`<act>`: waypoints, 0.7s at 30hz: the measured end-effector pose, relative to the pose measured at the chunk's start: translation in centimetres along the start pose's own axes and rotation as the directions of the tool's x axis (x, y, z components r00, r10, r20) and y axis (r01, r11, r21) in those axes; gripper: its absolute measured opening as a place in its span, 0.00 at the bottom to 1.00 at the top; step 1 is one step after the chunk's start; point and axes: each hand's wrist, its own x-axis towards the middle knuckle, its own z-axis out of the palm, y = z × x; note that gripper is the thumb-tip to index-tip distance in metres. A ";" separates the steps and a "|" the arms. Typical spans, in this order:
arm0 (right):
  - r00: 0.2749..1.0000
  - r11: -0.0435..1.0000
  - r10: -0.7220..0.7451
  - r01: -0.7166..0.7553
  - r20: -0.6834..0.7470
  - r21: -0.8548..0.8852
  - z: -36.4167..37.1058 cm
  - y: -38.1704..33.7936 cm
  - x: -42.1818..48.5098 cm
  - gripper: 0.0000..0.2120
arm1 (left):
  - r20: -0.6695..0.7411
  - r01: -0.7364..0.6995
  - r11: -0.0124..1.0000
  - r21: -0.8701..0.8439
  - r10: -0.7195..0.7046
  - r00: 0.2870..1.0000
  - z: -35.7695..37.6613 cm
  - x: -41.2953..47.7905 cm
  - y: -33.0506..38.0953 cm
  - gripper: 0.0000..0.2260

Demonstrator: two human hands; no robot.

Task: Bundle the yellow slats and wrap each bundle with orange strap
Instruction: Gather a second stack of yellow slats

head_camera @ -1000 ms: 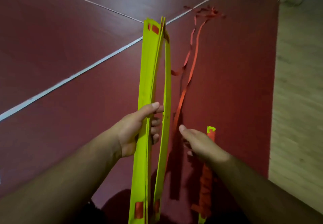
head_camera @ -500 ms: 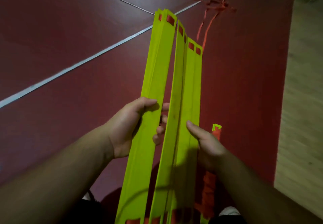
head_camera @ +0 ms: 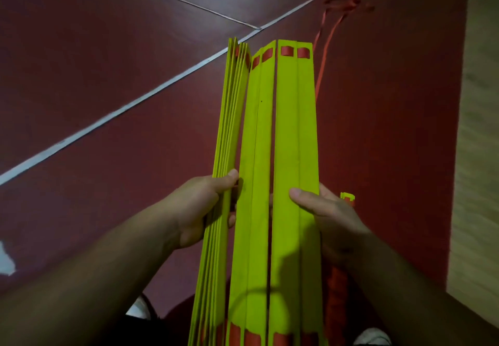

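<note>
The yellow slats point lengthwise straight away from me. My left hand grips the edge-on stack; my right hand pinches the flat ones, thumb on top.

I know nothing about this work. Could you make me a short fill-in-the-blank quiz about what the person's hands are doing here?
1. The left hand grips the edge-on slats, whose colour is ____.
2. The right hand pinches the flat slats with its ____ on top.
3. The loose strap lying on the floor beyond the slats is coloured ____.

Missing words: yellow; thumb; orange.
</note>
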 end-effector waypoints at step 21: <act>0.985 0.950 -0.100 0.137 0.142 -0.281 -0.9 1.8 1.6 0.12 | 0.065 0.025 0.998 -0.058 -0.021 0.998 1.3 0.5 -1.8 0.07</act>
